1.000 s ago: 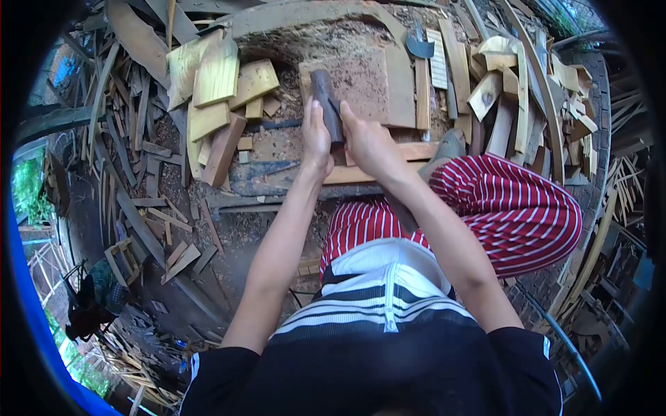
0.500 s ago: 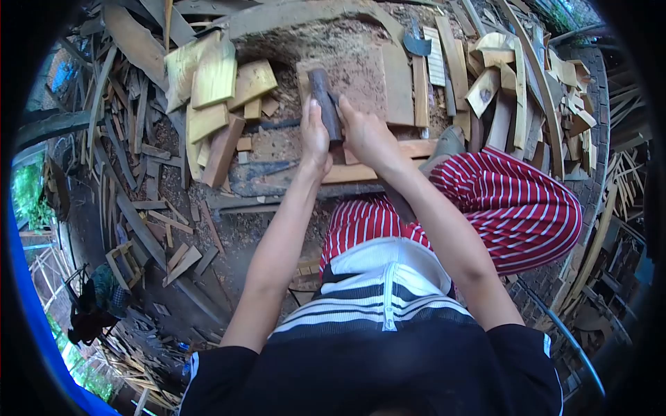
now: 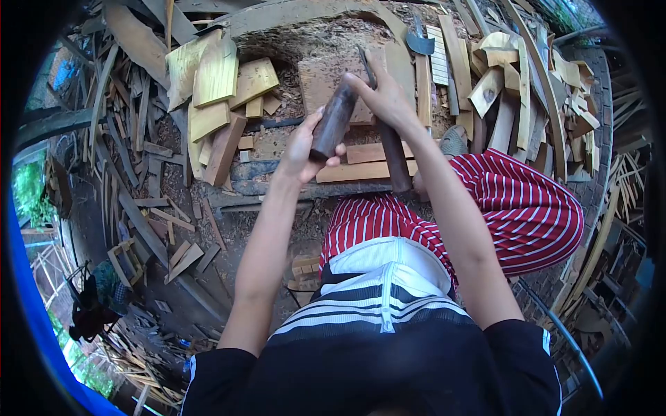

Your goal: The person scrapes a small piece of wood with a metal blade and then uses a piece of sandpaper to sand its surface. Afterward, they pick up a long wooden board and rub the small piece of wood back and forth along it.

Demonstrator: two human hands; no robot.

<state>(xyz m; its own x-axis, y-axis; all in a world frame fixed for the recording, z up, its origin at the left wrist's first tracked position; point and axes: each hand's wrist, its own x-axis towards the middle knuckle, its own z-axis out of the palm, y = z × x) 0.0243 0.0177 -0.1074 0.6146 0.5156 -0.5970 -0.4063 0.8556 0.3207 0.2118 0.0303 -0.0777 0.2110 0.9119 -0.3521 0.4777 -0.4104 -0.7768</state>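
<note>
My left hand (image 3: 300, 154) is wrapped round the lower part of a dark wooden cylinder (image 3: 336, 119), which tilts up to the right over the work block. In my right hand (image 3: 390, 98) is a long-handled bladed tool (image 3: 394, 163). Its thin dark blade points away from me and its thick dark handle runs back under my forearm. My right thumb reaches across to the cylinder's upper end. The exact kind of blade is hard to make out. Under both hands lies a worn wooden work block (image 3: 322, 87) with a rough hollow behind it.
Pale yellow wood offcuts (image 3: 216, 76) are piled to the left of the block. A tool with a curved dark metal head (image 3: 420, 45) lies at the right, beside stacked wood pieces (image 3: 503, 80). Light wooden strips (image 3: 364, 172) lie just before my knees. Scrap wood covers the surrounding ground.
The cylinder has gone from nearly upright in view to leaning right, its near end lower left. My right hand has moved up and right, showing the tool's blade and handle.
</note>
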